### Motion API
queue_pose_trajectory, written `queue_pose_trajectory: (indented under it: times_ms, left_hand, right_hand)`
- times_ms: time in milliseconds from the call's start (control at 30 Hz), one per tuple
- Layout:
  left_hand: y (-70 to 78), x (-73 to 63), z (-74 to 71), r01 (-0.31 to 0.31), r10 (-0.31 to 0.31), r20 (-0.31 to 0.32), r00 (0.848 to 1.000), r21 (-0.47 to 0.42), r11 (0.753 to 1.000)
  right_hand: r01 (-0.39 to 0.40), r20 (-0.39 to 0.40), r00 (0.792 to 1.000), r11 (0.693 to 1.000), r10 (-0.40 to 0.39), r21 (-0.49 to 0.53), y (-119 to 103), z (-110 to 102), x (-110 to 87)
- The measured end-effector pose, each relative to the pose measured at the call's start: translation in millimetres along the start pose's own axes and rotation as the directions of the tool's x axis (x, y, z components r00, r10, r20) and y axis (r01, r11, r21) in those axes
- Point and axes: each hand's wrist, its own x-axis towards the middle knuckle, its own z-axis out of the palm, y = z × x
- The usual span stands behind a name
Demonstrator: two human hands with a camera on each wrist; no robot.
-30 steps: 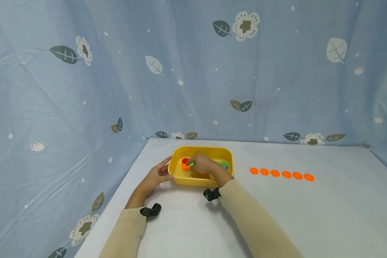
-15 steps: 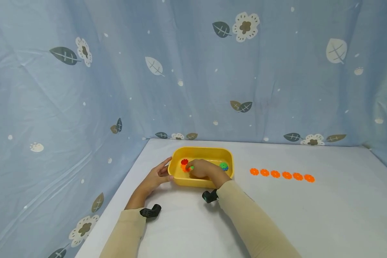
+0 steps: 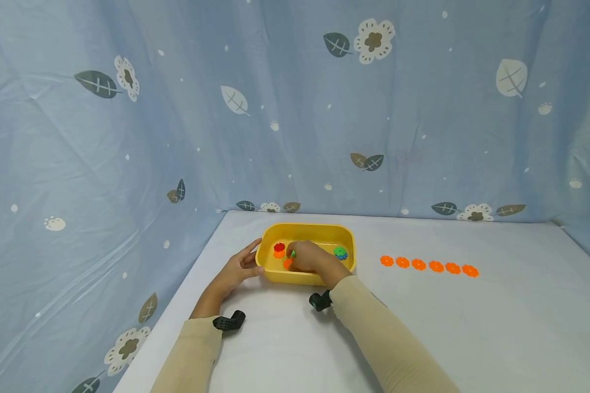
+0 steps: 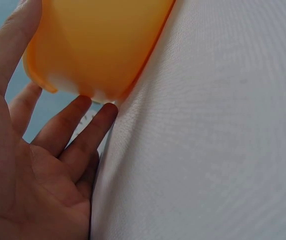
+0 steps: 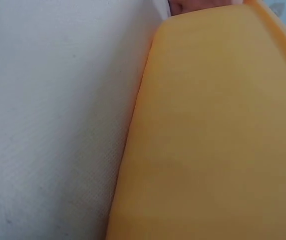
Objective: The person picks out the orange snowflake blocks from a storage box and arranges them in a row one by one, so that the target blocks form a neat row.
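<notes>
The yellow tub (image 3: 306,229) sits on the white table (image 3: 423,327) — little red, orange and green flowers lie inside. The right hand (image 3: 308,256) is in the tub, fingers curled over an orange flower (image 3: 287,263) — whether it grips it cannot be seen. The left hand (image 3: 236,270) rests flat against the tub's side.

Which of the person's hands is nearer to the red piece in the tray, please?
Right. The right hand is inside the yellow tray, just beside the red piece; the left hand rests against the tray's outer wall.
</notes>
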Motion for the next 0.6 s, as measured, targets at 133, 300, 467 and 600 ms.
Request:
queue_pose_trajectory:
  times_ms: [133, 300, 467, 600]
  left_hand:
    - [10.2, -3.7, 0.9, 0.01, -0.01, 0.011, 1.0, 0.002, 1.0]
    - [26.6, -11.7, 4.5, 0.004, -0.004, 0.013, 1.0, 0.008, 1.0]
    - [27.7, -13.1, 4.9, -0.002, 0.002, 0.016, 1.0, -0.011, 1.0]
    - [25.6, -12.4, 4.1, 0.008, -0.008, 0.008, 1.0, -0.008, 1.0]
  right_hand:
    - [-0.014, 0.005, 1.0, 1.0, 0.014, 0.011, -0.3, 1.0, -0.6]
    - [-0.032, -0.001, 0.999, 0.999, 0.032, 0.043, -1.2, 1.2, -2.6]
    - [-0.045, -0.001, 0.999, 0.997, 0.045, 0.059, -2.2, 1.0, -3.6]
    - [-0.03, -0.005, 1.0, 0.998, 0.03, 0.055, -1.2, 0.6, -3.1]
